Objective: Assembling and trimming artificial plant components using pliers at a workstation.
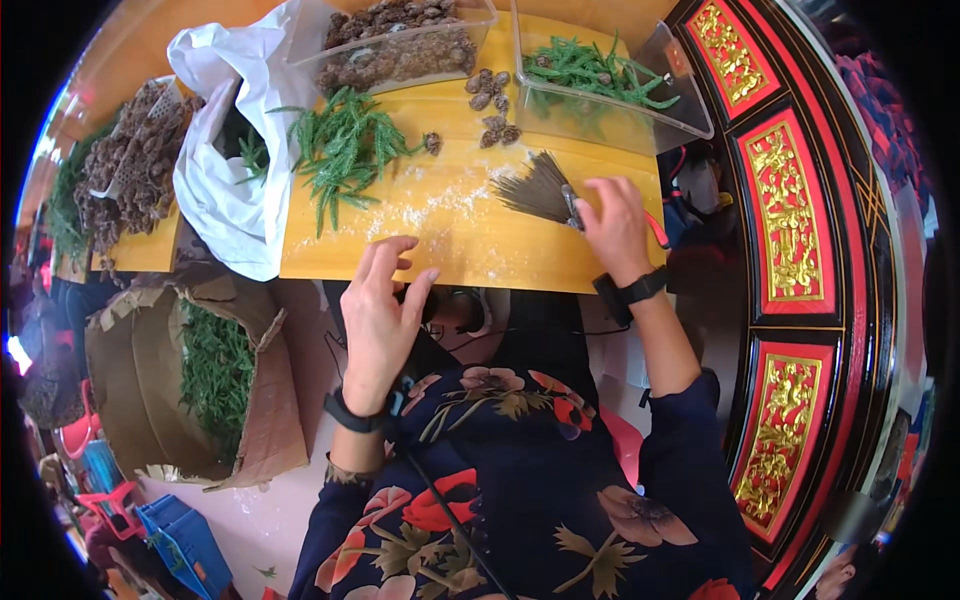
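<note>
My left hand (380, 305) hovers at the table's front edge, thumb and fingers apart, holding nothing. My right hand (615, 222) is over the right side of the table, its thumb apart from the bent fingers. Beside that thumb lies a fanned bundle of thin dark stems or wires (540, 190), bound at its narrow end. A red handle (657, 231) shows past the right hand; the rest of that tool is hidden. Green artificial sprigs (350, 145) lie in a pile at the table's left. Several small brown pine cones (490, 88) sit toward the back.
At the back stand a clear bin of pine cones (400, 55) and a clear bin of green sprigs (600, 75). A white plastic bag (235, 225) hangs over the table's left edge. Below stands a cardboard box (270, 420) with greenery. White bits dust the yellow tabletop (330, 255).
</note>
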The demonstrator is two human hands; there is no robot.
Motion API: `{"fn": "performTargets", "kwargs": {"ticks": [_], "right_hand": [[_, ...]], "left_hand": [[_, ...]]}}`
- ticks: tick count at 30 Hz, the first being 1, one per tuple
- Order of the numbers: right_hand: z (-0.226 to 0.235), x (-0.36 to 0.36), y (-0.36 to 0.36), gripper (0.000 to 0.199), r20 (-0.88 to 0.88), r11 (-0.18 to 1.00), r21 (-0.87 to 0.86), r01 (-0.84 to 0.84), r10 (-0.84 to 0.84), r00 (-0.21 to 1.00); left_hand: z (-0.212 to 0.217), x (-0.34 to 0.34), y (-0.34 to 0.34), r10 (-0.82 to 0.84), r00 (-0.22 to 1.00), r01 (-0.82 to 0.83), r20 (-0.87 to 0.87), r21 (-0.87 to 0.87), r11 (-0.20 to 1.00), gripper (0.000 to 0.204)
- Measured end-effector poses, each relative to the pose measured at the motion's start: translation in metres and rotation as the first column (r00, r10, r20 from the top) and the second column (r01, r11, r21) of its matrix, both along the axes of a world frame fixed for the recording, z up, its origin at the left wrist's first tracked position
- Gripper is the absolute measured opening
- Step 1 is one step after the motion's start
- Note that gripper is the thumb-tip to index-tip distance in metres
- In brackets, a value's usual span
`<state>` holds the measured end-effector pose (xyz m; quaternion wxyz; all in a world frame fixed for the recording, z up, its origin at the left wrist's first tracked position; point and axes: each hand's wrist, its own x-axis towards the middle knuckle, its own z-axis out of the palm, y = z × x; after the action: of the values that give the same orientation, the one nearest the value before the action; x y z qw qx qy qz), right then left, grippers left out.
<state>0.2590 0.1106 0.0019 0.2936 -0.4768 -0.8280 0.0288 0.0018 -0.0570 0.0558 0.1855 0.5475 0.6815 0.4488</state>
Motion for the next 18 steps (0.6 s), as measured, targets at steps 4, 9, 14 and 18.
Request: {"fn": "performTargets", "kwargs": {"ticks": [4,9,14,18], "right_hand": [[-0.003,-0.04,-0.004,0.015,0.091,0.989,-0.1,-0.11,0.119,0.989],[-0.026,-0.04,0.003,0.006,0.128,0.987,-0.156,-0.031,0.051,0.991],[-0.027,-0.039,-0.001,0.004,0.032,0.992,-0.125,-0.03,0.034,0.999],[-0.03,-0.042,0.001,0.004,0.001,0.986,-0.163,-0.023,0.023,1.0]], "left_hand": [[-0.021,-0.011,0.034,-0.065,0.965,0.047,-0.255,-0.076,0.996,0.032],[-0.019,-0.016,0.082,-0.182,0.846,0.081,-0.501,-0.216,0.973,0.037],[-0.04,-0.017,0.146,-0.231,0.728,0.048,-0.646,-0.288,0.956,0.037],[-0.067,-0.025,0.179,-0.213,0.605,-0.019,-0.768,-0.281,0.959,0.032]]}}
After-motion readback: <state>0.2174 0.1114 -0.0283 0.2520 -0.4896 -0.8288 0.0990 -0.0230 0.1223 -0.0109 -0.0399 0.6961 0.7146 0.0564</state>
